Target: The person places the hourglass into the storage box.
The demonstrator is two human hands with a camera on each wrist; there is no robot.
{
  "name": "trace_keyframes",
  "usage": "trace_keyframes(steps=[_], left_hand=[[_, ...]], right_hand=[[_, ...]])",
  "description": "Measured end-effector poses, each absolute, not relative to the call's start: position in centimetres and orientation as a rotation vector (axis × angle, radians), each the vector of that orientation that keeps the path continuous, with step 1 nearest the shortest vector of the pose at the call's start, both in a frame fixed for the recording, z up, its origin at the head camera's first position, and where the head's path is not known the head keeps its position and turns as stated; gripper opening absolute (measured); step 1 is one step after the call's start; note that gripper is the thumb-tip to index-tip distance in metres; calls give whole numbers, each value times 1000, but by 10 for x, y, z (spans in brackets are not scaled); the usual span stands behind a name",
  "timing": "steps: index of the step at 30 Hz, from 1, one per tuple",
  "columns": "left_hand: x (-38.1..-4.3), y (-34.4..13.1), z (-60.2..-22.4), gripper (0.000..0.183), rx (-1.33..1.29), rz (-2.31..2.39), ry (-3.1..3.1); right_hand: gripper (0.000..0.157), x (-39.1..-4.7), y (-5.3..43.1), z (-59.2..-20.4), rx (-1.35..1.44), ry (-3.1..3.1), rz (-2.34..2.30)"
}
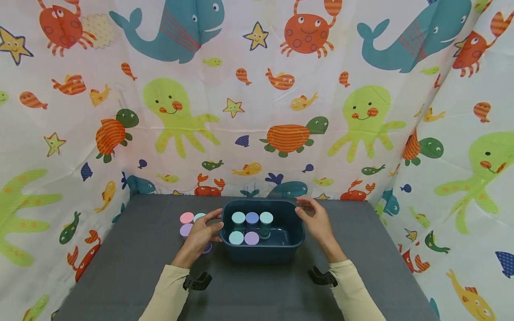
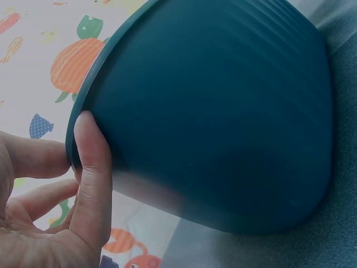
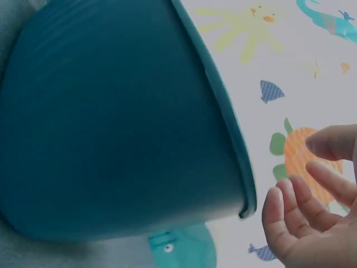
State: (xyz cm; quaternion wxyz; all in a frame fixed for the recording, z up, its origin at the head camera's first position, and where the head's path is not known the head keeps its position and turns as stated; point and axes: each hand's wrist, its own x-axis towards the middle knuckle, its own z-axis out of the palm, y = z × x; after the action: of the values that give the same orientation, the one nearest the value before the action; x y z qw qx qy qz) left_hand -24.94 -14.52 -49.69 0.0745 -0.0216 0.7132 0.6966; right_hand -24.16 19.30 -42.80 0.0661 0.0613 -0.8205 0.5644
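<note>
A dark teal plastic bin (image 1: 263, 254) stands on the table between the two hands. Inside it are several small jars with round lids, among them a mint one (image 1: 238, 218), a blue one (image 1: 252, 218) and a lilac one (image 1: 251, 238). My left hand (image 1: 202, 234) holds the bin's left rim, one finger lying against the outer wall in the left wrist view. Near the right rim is my right hand (image 1: 317, 223), fingers loosely bent. The right wrist view shows a gap between those fingertips (image 3: 273, 204) and the rim, with nothing held.
More lidded jars stand left of the bin, partly hidden by the left hand: a pink lid (image 1: 186, 217), a lilac lid (image 1: 186, 230) and others. A dark grey cloth (image 1: 132, 267) covers the table. Curtains (image 1: 241, 165) with sea animals rise behind and at both sides.
</note>
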Motion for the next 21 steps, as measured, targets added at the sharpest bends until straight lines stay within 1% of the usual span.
trace_keyframes(steps=[6, 12, 21], left_hand=[[-250, -143, -497, 49, -67, 2086, 2139], [-251, -144, -498, 49, -77, 2081, 2138], [-252, -148, -498, 49, -68, 2080, 2124]], right_hand=[[40, -261, 214, -466, 10, -2406, 1857], [45, -259, 220, -475, -62, -2451, 1910], [43, -258, 228, -482, -106, -2578, 2095]])
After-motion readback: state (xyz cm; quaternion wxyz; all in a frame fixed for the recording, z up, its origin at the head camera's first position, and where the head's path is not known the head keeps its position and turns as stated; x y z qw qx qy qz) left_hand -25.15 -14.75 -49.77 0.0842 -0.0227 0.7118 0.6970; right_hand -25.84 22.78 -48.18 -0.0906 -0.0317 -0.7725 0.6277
